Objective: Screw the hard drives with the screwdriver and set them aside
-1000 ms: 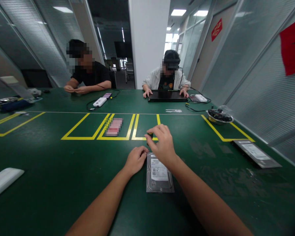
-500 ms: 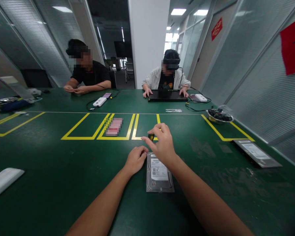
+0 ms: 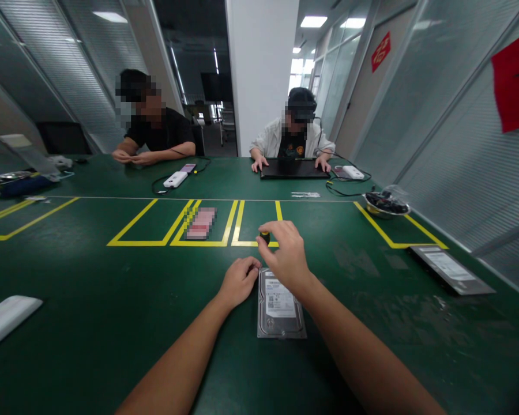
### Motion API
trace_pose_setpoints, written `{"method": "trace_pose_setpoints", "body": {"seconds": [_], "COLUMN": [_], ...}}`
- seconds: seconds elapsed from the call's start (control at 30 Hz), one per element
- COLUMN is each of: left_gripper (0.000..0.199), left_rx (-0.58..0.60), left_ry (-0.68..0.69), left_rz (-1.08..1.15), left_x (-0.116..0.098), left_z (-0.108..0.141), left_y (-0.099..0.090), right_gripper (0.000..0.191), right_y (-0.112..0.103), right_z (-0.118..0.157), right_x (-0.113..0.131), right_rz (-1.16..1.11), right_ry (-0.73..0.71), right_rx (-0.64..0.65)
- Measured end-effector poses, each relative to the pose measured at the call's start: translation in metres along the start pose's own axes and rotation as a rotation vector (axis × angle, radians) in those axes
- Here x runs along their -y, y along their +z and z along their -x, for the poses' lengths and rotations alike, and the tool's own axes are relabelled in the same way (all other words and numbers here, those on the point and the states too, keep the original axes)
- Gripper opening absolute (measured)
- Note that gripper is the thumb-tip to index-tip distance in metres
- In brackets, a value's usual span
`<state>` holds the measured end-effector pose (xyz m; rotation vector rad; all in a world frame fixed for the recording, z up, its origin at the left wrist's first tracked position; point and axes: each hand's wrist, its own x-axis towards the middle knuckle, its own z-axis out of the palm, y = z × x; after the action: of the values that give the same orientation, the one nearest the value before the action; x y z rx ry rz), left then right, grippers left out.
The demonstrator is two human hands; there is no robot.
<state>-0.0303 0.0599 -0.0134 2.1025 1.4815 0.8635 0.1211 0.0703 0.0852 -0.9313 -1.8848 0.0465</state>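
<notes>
A silver hard drive (image 3: 280, 317) with a white label lies flat on the green table in front of me. My left hand (image 3: 239, 282) rests at its far left corner, fingers curled and closed against that corner; the exact contact there is too small to make out. Above the same corner, my right hand (image 3: 285, 253) pinches the black and yellow handle of what looks like a small screwdriver (image 3: 265, 237) between thumb and fingers. Its lower end is hard to see. My right hand and wrist cover the drive's far right part.
Yellow tape (image 3: 207, 244) marks boxes across the table, with a blurred pink item (image 3: 201, 223) in one. At right are another drive (image 3: 454, 270) and a bowl of dark parts (image 3: 387, 204). A white object (image 3: 8, 317) lies left. Two people sit opposite, one holding a black panel (image 3: 296, 168).
My right hand has turned slightly at the fingers, and the handle in it shows at a different angle. My left hand and the hard drive have stayed put.
</notes>
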Motion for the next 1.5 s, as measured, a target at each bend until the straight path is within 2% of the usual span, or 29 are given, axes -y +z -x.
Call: {"method": "trace_pose_setpoints", "body": {"seconds": [0.2, 0.37, 0.5, 0.67, 0.8, 0.93, 1.13, 1.3, 1.5], "left_gripper": [0.014, 0.014, 0.015, 0.017, 0.017, 0.016, 0.015, 0.017, 0.018], "left_rx": [-0.005, -0.003, -0.005, 0.006, 0.016, 0.004, 0.0, 0.01, 0.011], "left_ry": [0.013, 0.006, 0.002, -0.008, 0.004, -0.004, 0.001, 0.014, 0.006], "left_rz": [0.007, 0.003, 0.001, -0.008, -0.003, -0.012, -0.004, 0.009, 0.004], "left_x": [0.0014, 0.0005, 0.0008, 0.0005, 0.0001, -0.0006, 0.0004, 0.0016, 0.0021], "left_z": [-0.0003, 0.0, 0.0002, -0.0002, -0.0004, -0.0003, -0.0001, 0.0001, -0.0002], "left_y": [0.0016, 0.0011, 0.0011, 0.0009, 0.0007, 0.0007, 0.0012, 0.0011, 0.001], "right_gripper": [0.013, 0.015, 0.009, 0.019, 0.016, 0.023, 0.007, 0.018, 0.018], "right_y": [0.0017, 0.0011, -0.0003, 0.0, 0.0003, -0.0006, -0.001, 0.0002, -0.0006], "right_z": [0.001, 0.0016, 0.0007, -0.0001, 0.0009, 0.0016, 0.0014, 0.0007, 0.0002], "right_x": [-0.0031, -0.0033, -0.0016, -0.001, -0.0015, -0.0016, 0.0, 0.0003, 0.0007], "right_rz": [-0.019, 0.042, 0.038, 0.032, 0.046, 0.079, 0.104, 0.063, 0.044], "right_ry": [-0.04, 0.011, 0.018, 0.004, 0.014, 0.042, 0.06, 0.035, 0.024], "right_rx": [-0.019, -0.019, 0.007, 0.033, 0.025, 0.046, 0.047, 0.036, 0.047]}}
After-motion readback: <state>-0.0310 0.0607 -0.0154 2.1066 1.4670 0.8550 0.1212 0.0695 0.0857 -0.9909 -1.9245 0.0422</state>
